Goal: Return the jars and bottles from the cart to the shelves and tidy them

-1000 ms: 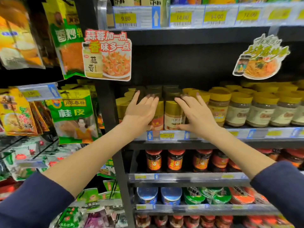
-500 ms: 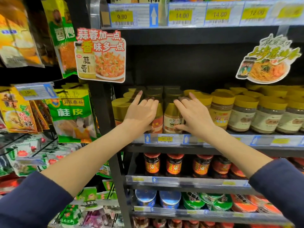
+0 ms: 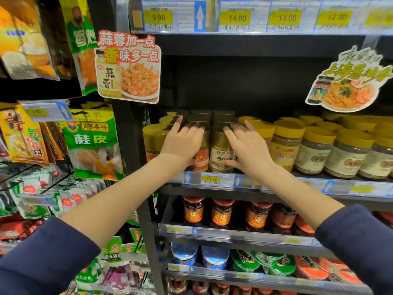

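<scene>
Gold-lidded jars stand in rows on the middle shelf (image 3: 276,185). My left hand (image 3: 182,143) lies with straight fingers over the lid of a jar with an orange label (image 3: 202,160), most of which it hides. My right hand (image 3: 246,145) rests with spread fingers on the front jar with a white label (image 3: 220,156), thumb at its lower right side. A further gold-lidded jar (image 3: 152,139) stands just left of my left hand. No cart is in view.
Yellow-lidded paste jars (image 3: 314,152) fill the shelf to the right. Red-lidded chilli jars (image 3: 221,213) stand one shelf down, round tubs (image 3: 214,257) below them. Hanging spice packets (image 3: 93,141) crowd the left rack. A paper sign (image 3: 129,67) juts out above my left hand.
Both hands stay on the front jars. They have slid slightly deeper over the lids, and my view has shifted a little to the right.
</scene>
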The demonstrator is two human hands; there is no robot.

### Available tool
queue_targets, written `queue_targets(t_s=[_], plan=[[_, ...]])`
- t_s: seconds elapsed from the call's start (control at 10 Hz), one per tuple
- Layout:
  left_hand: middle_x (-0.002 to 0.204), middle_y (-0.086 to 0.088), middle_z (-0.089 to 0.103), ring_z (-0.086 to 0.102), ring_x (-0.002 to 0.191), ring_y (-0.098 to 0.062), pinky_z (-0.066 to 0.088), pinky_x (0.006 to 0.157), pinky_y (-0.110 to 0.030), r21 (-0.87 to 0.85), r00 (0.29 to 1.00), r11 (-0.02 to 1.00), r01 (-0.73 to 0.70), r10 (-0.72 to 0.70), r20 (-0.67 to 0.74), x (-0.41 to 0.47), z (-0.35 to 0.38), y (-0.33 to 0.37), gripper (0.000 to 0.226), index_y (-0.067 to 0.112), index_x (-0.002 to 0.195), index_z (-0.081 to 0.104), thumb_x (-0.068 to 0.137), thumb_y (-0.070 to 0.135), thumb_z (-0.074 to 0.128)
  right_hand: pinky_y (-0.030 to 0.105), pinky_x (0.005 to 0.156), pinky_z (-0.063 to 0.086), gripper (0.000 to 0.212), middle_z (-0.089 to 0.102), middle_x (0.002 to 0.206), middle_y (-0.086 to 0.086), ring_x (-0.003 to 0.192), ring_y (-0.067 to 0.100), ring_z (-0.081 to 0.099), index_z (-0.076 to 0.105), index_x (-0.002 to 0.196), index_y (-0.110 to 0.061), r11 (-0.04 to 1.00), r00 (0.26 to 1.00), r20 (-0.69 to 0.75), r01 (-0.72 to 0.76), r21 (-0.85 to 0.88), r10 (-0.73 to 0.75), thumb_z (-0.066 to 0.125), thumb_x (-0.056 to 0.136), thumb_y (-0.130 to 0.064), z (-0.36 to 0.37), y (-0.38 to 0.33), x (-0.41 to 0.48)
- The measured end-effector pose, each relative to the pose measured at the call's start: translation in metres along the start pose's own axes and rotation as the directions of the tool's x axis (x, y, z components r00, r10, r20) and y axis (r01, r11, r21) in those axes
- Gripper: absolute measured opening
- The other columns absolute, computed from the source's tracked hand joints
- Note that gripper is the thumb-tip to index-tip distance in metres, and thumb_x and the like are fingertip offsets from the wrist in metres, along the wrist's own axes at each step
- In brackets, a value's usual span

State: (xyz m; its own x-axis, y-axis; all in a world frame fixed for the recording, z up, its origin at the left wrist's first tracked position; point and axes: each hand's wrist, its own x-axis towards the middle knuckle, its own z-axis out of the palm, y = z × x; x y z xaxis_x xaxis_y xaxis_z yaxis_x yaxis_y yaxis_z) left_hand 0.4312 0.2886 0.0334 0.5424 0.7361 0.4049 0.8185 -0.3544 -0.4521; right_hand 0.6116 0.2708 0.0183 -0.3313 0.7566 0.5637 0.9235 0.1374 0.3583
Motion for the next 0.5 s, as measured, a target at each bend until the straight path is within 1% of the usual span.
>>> queue_targets(t_s=[0.1, 0.2, 0.3, 0.4, 0.5], plan=[[0.15, -0.012, 0.032, 0.029, 0.14, -0.027, 0.002, 0.117, -0.046, 0.003, 1.0, 1.0, -0.003, 0.003, 0.02, -0.001, -0.002, 0.001, 0.09, 0.005, 0.145, 0.016, 0.08, 0.043, 0.066, 0.045, 0.109, 0.031, 0.092, 0.061, 0.121, 0.023, 0.116, 0.035, 0.057, 0.048, 0.13, -0.002, 1.0, 1.0, 0.019, 0.004, -0.01, -0.004, 0.084, 0.057, -0.045, -0.001, 0.002, 0.0], [0.155, -0.013, 0.019, 0.019, 0.143, -0.026, 0.003, 0.117, -0.048, -0.052, 1.0, 0.998, 0.02, -0.019, 0.022, -0.005, -0.003, 0.001, 0.094, 0.009, 0.148, 0.005, 0.083, 0.05, 0.059, 0.04, 0.117, 0.014, 0.092, 0.043, 0.142, 0.018, 0.135, 0.03, 0.036, 0.023, 0.146, -0.01, 0.999, 0.997, 0.065, 0.044, 0.005, -0.044, 0.068, 0.076, -0.049, -0.009, 0.006, 0.0], [0.156, -0.014, 0.014, 0.012, 0.145, -0.027, 0.008, 0.116, -0.046, -0.127, 0.998, 0.992, -0.015, 0.006, -0.067, -0.011, -0.006, -0.001, 0.086, 0.009, 0.148, 0.01, 0.086, 0.05, 0.053, 0.041, 0.118, 0.011, 0.092, 0.03, 0.151, 0.014, 0.142, 0.028, 0.023, 0.013, 0.148, -0.012, 0.998, 0.993, 0.11, 0.043, 0.054, -0.049, 0.062, 0.081, -0.05, -0.014, 0.01, -0.004], [0.156, -0.014, 0.016, 0.012, 0.145, -0.026, 0.01, 0.117, -0.045, -0.157, 0.991, 0.984, -0.087, 0.07, -0.114, -0.018, -0.01, -0.002, 0.077, 0.007, 0.147, 0.014, 0.089, 0.044, 0.049, 0.042, 0.115, 0.019, 0.085, 0.036, 0.147, 0.017, 0.139, 0.03, 0.029, 0.023, 0.146, -0.008, 0.997, 0.995, 0.101, 0.007, 0.082, -0.015, 0.062, 0.082, -0.048, -0.022, 0.01, -0.012], [0.157, -0.01, 0.016, 0.011, 0.145, -0.022, 0.008, 0.118, -0.041, -0.15, 0.982, 0.972, -0.178, 0.166, -0.09, -0.027, -0.014, -0.007, 0.068, 0.008, 0.148, 0.015, 0.094, 0.04, 0.041, 0.046, 0.108, 0.031, 0.076, 0.047, 0.136, 0.021, 0.128, 0.036, 0.042, 0.036, 0.139, -0.002, 0.993, 0.996, 0.082, -0.037, 0.109, 0.028, 0.062, 0.082, -0.046, -0.027, 0.011, -0.026]])
